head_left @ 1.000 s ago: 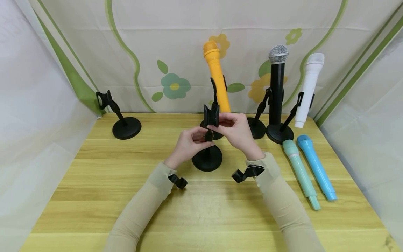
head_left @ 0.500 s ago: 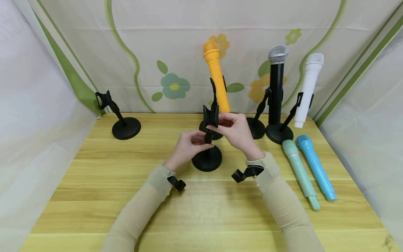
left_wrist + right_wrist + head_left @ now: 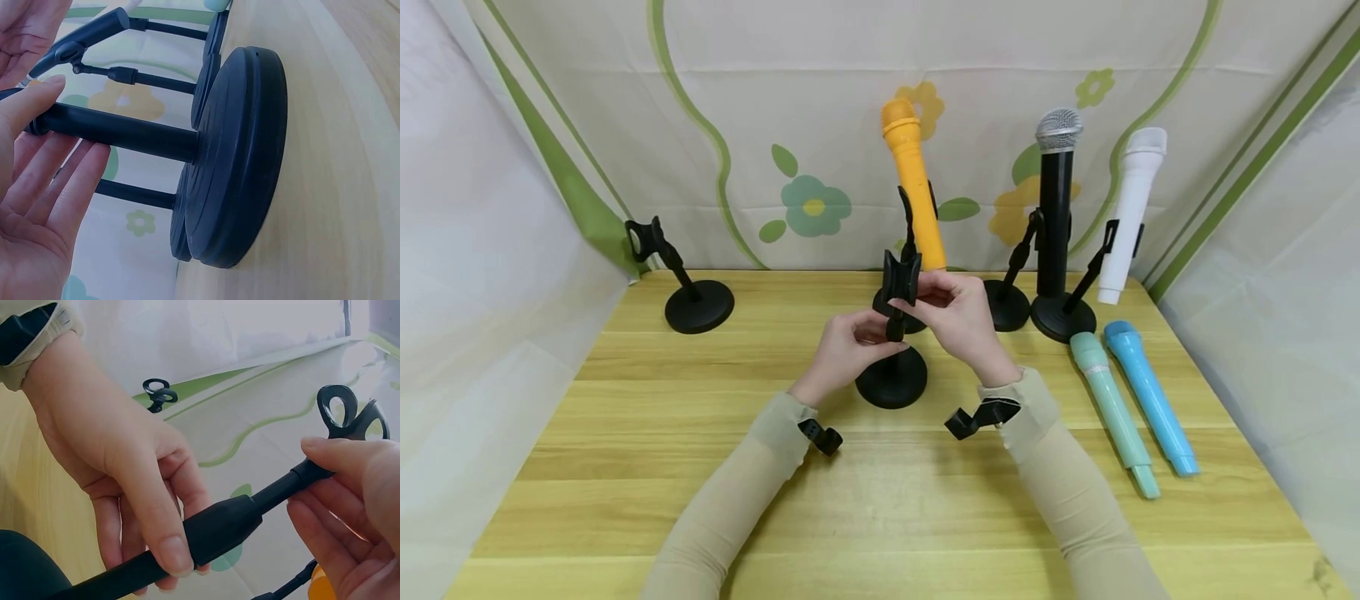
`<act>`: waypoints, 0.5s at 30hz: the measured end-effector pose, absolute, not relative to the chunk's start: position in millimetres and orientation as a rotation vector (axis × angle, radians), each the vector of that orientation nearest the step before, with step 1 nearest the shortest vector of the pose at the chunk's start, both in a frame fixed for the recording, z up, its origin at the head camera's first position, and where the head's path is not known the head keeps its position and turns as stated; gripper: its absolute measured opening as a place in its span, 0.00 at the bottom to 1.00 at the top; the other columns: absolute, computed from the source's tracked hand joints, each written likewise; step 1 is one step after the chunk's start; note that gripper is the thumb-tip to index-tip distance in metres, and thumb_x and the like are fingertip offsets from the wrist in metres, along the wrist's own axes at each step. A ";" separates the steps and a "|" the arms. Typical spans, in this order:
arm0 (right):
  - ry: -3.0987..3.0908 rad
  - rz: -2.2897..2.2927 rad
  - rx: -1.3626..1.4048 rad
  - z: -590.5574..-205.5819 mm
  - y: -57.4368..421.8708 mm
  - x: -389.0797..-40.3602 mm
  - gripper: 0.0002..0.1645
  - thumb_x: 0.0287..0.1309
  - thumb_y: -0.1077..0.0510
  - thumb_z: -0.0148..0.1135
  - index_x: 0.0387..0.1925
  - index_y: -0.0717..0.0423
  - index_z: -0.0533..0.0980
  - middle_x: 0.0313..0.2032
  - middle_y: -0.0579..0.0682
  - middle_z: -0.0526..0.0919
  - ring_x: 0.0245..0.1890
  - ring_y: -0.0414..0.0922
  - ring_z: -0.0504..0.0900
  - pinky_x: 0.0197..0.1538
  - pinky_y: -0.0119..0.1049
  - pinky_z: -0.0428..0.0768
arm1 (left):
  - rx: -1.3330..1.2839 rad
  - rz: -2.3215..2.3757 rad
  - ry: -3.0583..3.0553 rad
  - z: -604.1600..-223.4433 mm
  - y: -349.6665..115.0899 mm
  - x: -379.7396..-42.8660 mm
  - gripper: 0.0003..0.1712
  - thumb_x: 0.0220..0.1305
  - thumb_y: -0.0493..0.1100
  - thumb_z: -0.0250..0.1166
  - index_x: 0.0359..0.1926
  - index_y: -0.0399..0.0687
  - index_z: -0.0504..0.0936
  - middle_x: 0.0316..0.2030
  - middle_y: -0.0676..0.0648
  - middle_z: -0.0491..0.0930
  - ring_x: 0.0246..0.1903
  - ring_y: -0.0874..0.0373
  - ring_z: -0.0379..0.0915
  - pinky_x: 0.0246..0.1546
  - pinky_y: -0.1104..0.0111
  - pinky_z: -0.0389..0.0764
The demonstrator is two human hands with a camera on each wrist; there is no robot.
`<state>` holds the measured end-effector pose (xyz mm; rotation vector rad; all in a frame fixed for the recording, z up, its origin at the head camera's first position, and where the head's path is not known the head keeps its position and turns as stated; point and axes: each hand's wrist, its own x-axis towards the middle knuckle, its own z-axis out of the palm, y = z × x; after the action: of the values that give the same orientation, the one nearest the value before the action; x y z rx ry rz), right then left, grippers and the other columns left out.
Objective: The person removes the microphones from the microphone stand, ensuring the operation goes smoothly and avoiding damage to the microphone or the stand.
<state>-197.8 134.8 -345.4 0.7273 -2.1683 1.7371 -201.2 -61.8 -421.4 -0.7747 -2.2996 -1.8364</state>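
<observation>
A black tabletop microphone stand (image 3: 891, 382) stands upright on the table, its round base (image 3: 240, 156) flat on the wood. My left hand (image 3: 841, 357) holds its pole at the thicker collar (image 3: 222, 528), thumb on the near side and fingers behind. Higher up, my right hand (image 3: 961, 321) pinches the stand just beneath its forked clip (image 3: 340, 412), thumb opposite the fingers. No microphone sits in this clip. Directly behind, an orange microphone (image 3: 915, 183) leans in another stand, which the front stand partly hides.
To the right, a black microphone (image 3: 1056, 217) and a white microphone (image 3: 1132, 208) rest in stands. Green (image 3: 1112, 408) and blue (image 3: 1152, 400) microphones lie on the table (image 3: 700, 492) before them. A stand with a bare clip (image 3: 698, 306) is at the back left.
Both hands keep their hold on the stand. My left hand slid down very slightly at first, and my right wrist has shifted a little left and down.
</observation>
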 end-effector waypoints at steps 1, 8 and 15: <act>-2.168 1.736 0.728 -345.6 134.6 -197.8 0.10 0.56 0.66 0.76 0.41 0.61 0.88 0.35 0.53 0.88 0.34 0.47 0.87 0.41 0.38 0.87 | -0.774 -1.837 -2.299 -421.2 -62.1 -201.0 0.11 0.58 0.40 0.79 0.42 0.48 0.88 0.36 0.53 0.87 0.34 0.57 0.85 0.38 0.63 0.87; -2.187 1.761 0.736 -347.1 135.4 -200.4 0.10 0.55 0.71 0.74 0.41 0.65 0.87 0.36 0.56 0.88 0.35 0.51 0.87 0.41 0.37 0.86 | -0.778 -1.826 -2.311 -419.9 -63.2 -200.4 0.11 0.58 0.40 0.79 0.42 0.48 0.88 0.36 0.53 0.87 0.33 0.57 0.85 0.38 0.63 0.87; -2.200 1.768 0.752 -333.6 133.7 -188.9 0.08 0.57 0.73 0.72 0.40 0.70 0.85 0.34 0.57 0.88 0.35 0.50 0.87 0.41 0.36 0.86 | -0.783 -1.837 -2.314 -419.7 -63.0 -200.8 0.11 0.58 0.39 0.78 0.42 0.47 0.88 0.35 0.52 0.87 0.33 0.57 0.85 0.38 0.63 0.87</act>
<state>-188.9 133.7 -333.6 0.7517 -2.2003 1.7681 -200.8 -63.0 -419.7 -0.7828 -2.3137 -1.8368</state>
